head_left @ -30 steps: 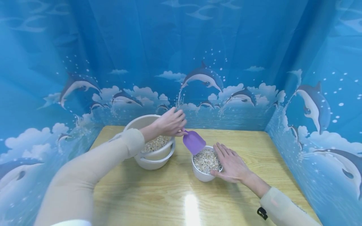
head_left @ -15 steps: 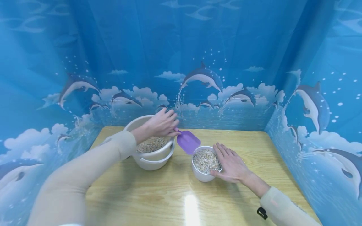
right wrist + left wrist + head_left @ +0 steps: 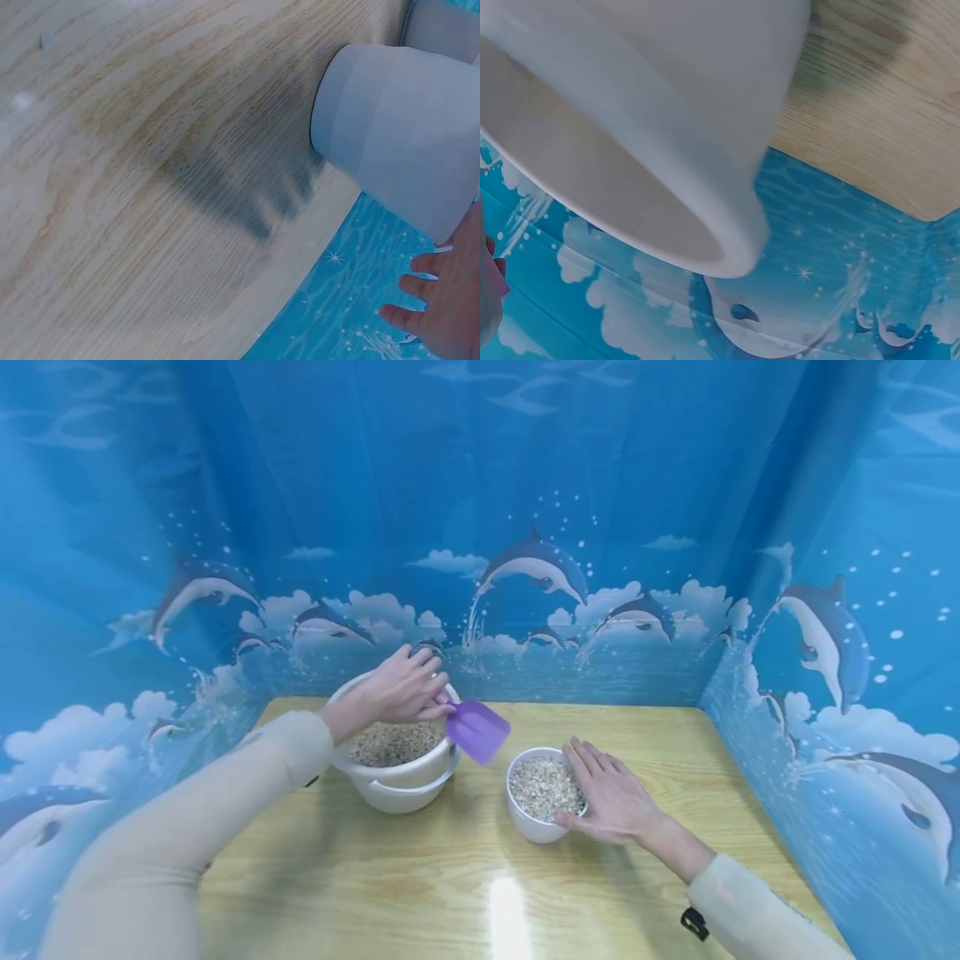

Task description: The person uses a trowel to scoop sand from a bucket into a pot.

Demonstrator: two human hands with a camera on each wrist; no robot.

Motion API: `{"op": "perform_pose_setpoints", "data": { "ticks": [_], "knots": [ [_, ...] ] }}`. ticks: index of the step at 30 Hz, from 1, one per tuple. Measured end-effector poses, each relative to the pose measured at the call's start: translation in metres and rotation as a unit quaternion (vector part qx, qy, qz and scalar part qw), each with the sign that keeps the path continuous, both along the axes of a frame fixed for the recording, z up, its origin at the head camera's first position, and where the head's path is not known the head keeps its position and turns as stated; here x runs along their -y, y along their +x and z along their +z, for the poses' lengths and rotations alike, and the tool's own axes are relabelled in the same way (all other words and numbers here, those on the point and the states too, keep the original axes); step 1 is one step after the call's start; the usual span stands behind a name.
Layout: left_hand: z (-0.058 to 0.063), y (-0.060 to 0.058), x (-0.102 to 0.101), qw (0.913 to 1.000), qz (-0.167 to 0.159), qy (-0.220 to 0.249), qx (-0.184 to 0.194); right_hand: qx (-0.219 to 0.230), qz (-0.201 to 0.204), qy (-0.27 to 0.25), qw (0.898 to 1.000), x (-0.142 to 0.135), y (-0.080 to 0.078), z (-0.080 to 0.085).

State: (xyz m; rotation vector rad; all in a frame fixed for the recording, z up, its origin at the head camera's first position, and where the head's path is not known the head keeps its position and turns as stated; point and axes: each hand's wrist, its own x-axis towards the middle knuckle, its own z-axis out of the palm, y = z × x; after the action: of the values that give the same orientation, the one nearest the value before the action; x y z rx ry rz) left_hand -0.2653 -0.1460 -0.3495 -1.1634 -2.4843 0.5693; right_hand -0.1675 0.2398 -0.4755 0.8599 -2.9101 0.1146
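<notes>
A: Scoop [image 3: 478, 731], looks?
B: Purple, broad flat blade, rounded corners. Blade hangs above the worktop [image 3: 360, 885], just right of the white bucket [image 3: 405, 798].
A: Left grip [image 3: 407, 687]?
B: Fingers curled on the scoop's handle.
A: Right grip [image 3: 606, 797]?
B: Fingers straight, against the cup [image 3: 534, 830], not wrapped round it.
A: Cup?
B: White, upright, filled with pale speckled grains [image 3: 544, 787].

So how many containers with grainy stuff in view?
2: the bucket on the left, partly covered by the left hand, and the bowl on the right, right hand at its rim. Others could be hidden.
</notes>
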Motion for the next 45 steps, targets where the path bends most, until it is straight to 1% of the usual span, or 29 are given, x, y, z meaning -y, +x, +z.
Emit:
{"op": "perform_pose_setpoints", "data": {
  "ticks": [7, 15, 23, 30, 35, 41, 45],
  "knots": [
    [0.003, -0.001, 0.017, 1.0, 0.003, 0.004, 0.003, 0.002, 0.0, 0.008, 1.0, 0.0, -0.002, 0.002],
    [0.006, -0.002, 0.035, 0.9997, 0.006, 0.021, 0.003, 0.001, 0.003, 0.0, 1.0, 0.004, -0.003, 0.006],
    [0.009, -0.001, 0.054, 0.9996, 0.027, 0.013, -0.005, -0.005, 0.009, -0.002, 1.0, 0.013, -0.01, 0.014],
    [0.015, -0.001, 0.068, 0.9995, 0.027, 0.008, -0.015, -0.016, 0.025, 0.014, 0.999, 0.029, -0.015, 0.023],
    [0.017, -0.002, 0.078, 0.9994, 0.027, -0.001, -0.02, -0.019, 0.03, 0.017, 0.999, 0.043, -0.018, 0.029],
    [0.018, -0.004, 0.087, 0.9996, 0.025, -0.007, -0.015, -0.022, 0.036, 0.015, 0.999, 0.063, -0.023, 0.037],
    [0.019, -0.007, 0.093, 0.9996, 0.022, -0.017, -0.01, -0.025, 0.037, 0.024, 0.999, 0.076, -0.028, 0.043]
  ]
}}
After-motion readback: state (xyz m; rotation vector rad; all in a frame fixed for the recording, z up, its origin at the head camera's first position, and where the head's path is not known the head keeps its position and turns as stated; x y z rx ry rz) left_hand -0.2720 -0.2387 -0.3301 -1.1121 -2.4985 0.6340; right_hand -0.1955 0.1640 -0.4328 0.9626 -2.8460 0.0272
